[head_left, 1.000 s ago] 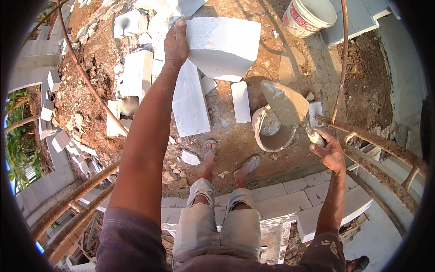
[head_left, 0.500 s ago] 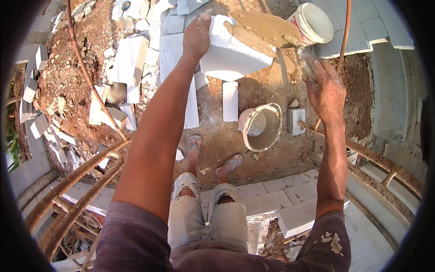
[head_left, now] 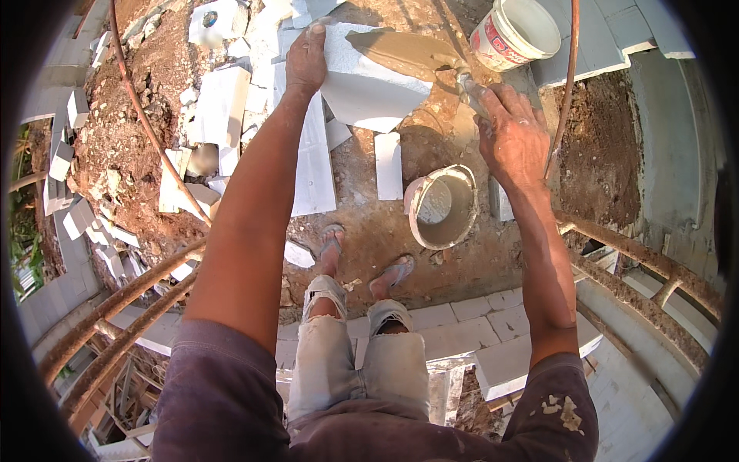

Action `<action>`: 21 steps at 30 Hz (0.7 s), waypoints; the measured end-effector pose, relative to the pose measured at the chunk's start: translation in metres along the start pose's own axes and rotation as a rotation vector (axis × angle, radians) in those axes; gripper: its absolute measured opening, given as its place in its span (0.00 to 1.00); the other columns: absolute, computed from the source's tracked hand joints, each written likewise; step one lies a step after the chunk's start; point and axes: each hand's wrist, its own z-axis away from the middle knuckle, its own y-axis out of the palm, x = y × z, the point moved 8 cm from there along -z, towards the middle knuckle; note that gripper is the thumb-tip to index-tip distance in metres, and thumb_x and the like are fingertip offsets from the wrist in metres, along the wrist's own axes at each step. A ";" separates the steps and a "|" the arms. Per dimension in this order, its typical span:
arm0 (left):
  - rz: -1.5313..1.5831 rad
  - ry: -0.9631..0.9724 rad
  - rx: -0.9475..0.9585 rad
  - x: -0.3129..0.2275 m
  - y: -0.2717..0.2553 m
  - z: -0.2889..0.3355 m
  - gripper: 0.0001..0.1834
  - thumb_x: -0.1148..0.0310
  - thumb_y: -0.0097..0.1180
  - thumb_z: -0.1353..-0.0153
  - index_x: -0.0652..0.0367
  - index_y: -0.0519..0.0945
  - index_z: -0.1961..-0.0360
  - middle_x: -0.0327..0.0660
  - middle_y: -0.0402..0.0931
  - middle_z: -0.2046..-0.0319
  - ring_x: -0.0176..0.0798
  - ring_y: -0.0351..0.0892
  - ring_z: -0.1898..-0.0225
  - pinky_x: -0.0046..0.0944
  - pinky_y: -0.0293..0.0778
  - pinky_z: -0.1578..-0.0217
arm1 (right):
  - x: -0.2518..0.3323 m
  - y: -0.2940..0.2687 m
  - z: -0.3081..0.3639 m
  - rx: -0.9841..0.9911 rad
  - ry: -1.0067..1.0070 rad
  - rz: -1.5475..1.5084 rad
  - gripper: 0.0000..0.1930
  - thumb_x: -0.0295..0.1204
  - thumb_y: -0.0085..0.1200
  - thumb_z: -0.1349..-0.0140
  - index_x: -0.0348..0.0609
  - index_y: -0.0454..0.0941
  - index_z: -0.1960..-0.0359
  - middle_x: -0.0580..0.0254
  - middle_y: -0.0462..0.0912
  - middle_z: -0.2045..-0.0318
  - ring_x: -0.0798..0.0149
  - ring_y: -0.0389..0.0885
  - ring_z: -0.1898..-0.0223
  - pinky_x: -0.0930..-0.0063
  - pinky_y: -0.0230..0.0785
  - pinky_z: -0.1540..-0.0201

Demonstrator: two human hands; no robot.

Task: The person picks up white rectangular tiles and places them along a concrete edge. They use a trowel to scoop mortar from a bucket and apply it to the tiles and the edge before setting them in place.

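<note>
At the upper middle, my left hand (head_left: 307, 63) grips the left end of a white lightweight block (head_left: 371, 96), its thumb near the top edge. My right hand (head_left: 517, 137) is closed round the handle of a trowel (head_left: 466, 86). Its blade lies over the block's upper face under wet brown mortar (head_left: 400, 52). How much of that mortar rests on the block and how much on the blade I cannot tell.
A white bucket (head_left: 504, 52) stands at the upper right. Below on the ground is a mortar-stained bucket (head_left: 444, 208), beside a narrow white block (head_left: 389, 166). Rusty metal rails (head_left: 643, 250) flank me on both sides. Broken blocks (head_left: 221, 108) litter the dirt to the left.
My right hand and the trowel have moved left, bringing the mortar-covered blade further across the block. My left hand and the block sit slightly further left in view.
</note>
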 end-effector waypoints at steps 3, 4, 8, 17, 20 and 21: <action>0.010 -0.005 -0.005 0.000 -0.004 -0.001 0.39 0.33 0.36 0.30 0.53 0.80 0.40 0.51 0.80 0.45 0.52 0.77 0.41 0.44 0.67 0.39 | -0.013 0.003 0.045 -0.099 0.252 -0.184 0.22 0.27 0.62 0.43 0.56 0.78 0.45 0.63 0.79 0.54 0.56 0.79 0.51 0.57 0.70 0.51; -0.006 -0.001 0.003 0.001 -0.002 -0.004 0.38 0.33 0.35 0.29 0.53 0.80 0.41 0.50 0.81 0.45 0.50 0.77 0.42 0.43 0.67 0.39 | -0.024 0.015 0.077 -0.167 0.322 -0.264 0.22 0.28 0.62 0.43 0.54 0.78 0.45 0.60 0.79 0.54 0.53 0.79 0.51 0.54 0.70 0.50; 0.016 0.040 0.018 -0.007 0.000 -0.014 0.38 0.33 0.35 0.29 0.53 0.81 0.41 0.48 0.81 0.47 0.46 0.77 0.44 0.41 0.67 0.40 | -0.051 0.105 0.237 0.002 0.861 -0.431 0.25 0.34 0.63 0.44 0.47 0.75 0.43 0.51 0.80 0.53 0.44 0.79 0.50 0.49 0.71 0.48; 0.023 0.063 0.184 -0.002 0.009 -0.042 0.40 0.37 0.30 0.25 0.62 0.79 0.40 0.49 0.77 0.42 0.47 0.70 0.36 0.44 0.58 0.32 | -0.065 0.328 0.315 0.557 1.077 -0.512 0.40 0.41 0.66 0.44 0.51 0.63 0.30 0.48 0.72 0.36 0.43 0.72 0.37 0.51 0.65 0.36; 0.028 0.007 0.254 -0.003 0.016 -0.049 0.45 0.32 0.27 0.28 0.62 0.75 0.37 0.52 0.75 0.41 0.49 0.68 0.35 0.46 0.57 0.31 | -0.051 0.338 0.171 0.319 0.821 -0.839 0.58 0.43 0.74 0.51 0.48 0.46 0.23 0.39 0.61 0.29 0.40 0.57 0.27 0.53 0.54 0.27; 0.024 0.012 0.278 -0.004 0.018 -0.050 0.47 0.29 0.26 0.30 0.61 0.73 0.35 0.54 0.74 0.40 0.49 0.68 0.35 0.47 0.57 0.31 | -0.046 0.339 0.119 0.360 0.751 -0.882 0.63 0.45 0.76 0.54 0.47 0.42 0.22 0.38 0.57 0.28 0.41 0.54 0.26 0.54 0.51 0.25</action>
